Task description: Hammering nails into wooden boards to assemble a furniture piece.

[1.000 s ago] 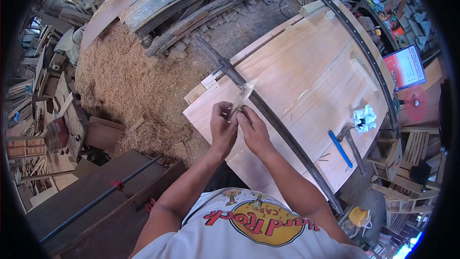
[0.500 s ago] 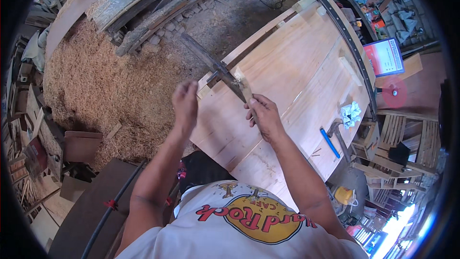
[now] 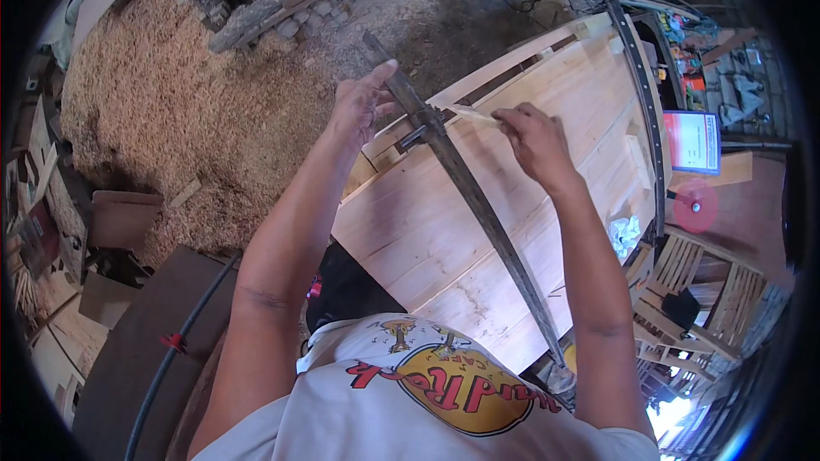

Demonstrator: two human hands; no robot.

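A long dark bar clamp [image 3: 495,222] lies slantwise across a pale wooden panel [image 3: 410,239], its upper end reaching past the panel's far-left edge. My left hand [image 3: 363,107] is at that upper end, with its fingers against the bar and partly behind it. The clamp's jaw and short screw handle [image 3: 412,138] sit at the panel's edge. Over the panel, my right hand [image 3: 534,141] pinches a thin pale strip of wood [image 3: 474,113], whose tip points at the bar close to the jaw. My right forearm covers part of the panel's right side.
Wood shavings [image 3: 154,119] cover the floor at left. A dark curved strip with dots [image 3: 636,68] crosses the panel's far-right end. Near it lies a crumpled pale wad [image 3: 623,235]. A red round fan [image 3: 696,205] and slatted wood [image 3: 709,307] stand at right.
My left hand has moved forward and right onto the bar clamp's upper end. My right hand has shifted forward and right with the wood strip. The hammer and blue tool are now behind my right arm.
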